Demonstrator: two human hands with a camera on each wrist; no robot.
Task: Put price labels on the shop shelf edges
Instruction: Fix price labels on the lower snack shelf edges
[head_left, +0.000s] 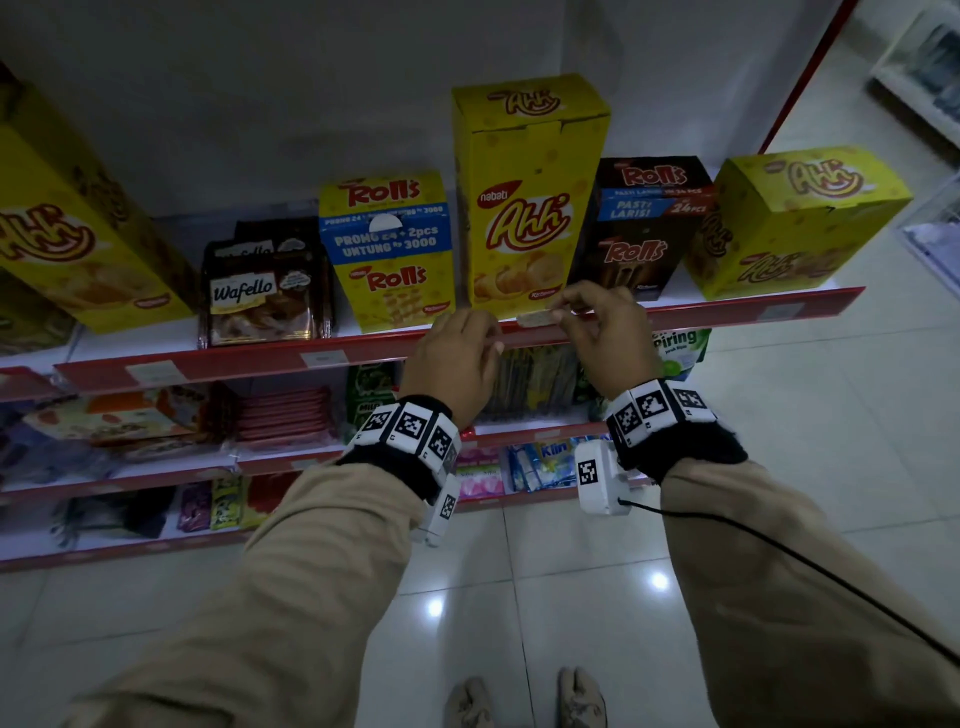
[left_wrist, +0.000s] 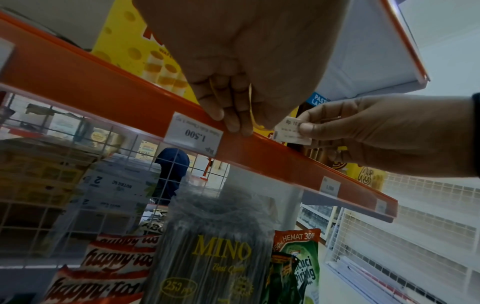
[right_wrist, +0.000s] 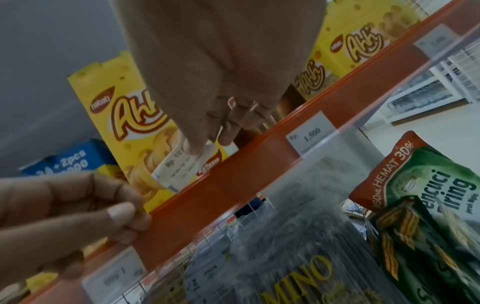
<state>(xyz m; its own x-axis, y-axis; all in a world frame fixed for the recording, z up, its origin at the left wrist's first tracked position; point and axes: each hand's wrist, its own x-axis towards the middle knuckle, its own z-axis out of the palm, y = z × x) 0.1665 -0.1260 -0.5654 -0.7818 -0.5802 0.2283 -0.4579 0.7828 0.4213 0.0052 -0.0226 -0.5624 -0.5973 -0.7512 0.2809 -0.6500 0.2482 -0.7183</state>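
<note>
The left hand (head_left: 457, 358) curls its fingertips over the red shelf edge (head_left: 249, 361), just beside a fitted label reading "1.500" (left_wrist: 193, 133), while the right hand (head_left: 605, 332) pinches a loose price label (head_left: 535, 318) marked "Rp 10…" just above the strip's bare stretch. Behind stand a tall yellow "nabati Ahh" box (head_left: 524, 208) and "Rolls" boxes (head_left: 387, 249); below hang a "MINO" pack (left_wrist: 221, 257) and a green dish-soap pouch (right_wrist: 428, 205).
</note>
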